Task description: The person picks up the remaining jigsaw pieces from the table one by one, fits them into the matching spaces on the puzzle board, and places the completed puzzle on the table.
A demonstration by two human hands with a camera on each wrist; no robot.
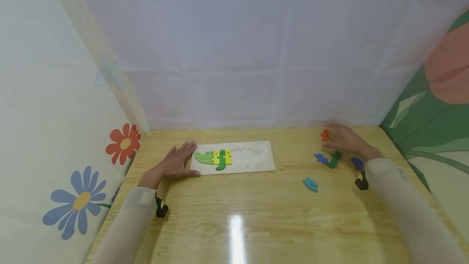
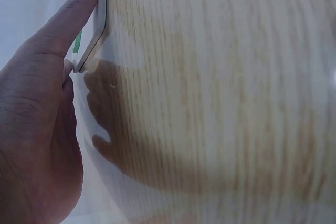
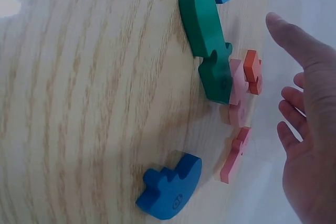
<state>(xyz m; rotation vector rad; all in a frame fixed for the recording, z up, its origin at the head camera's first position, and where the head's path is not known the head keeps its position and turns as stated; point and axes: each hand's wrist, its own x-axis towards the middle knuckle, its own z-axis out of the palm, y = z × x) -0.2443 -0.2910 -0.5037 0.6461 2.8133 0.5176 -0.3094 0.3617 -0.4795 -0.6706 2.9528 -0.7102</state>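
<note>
A flat wooden puzzle board (image 1: 253, 160) lies on the table, a crocodile's green head (image 1: 204, 157) and yellow and green body pieces set in its left part. My left hand (image 1: 176, 161) rests at the board's left end with fingers spread, the thumb along its near edge. Over on the right, my right hand (image 1: 343, 138) hovers above the loose pieces, fingers loosely bent and nothing held. Closest to it is an orange piece (image 1: 325, 135). The right wrist view shows a green piece (image 3: 205, 24), a pink piece (image 3: 238, 90) and a reddish-pink piece (image 3: 234, 156) beside that hand.
A light blue piece (image 1: 310, 184) lies nearer the front, apart from the others. There is a blue piece (image 1: 321, 158) left of the green one and a dark blue piece (image 1: 357, 163) by the right wrist. A white cloth wall (image 1: 234, 93) stands behind the table (image 1: 205, 215).
</note>
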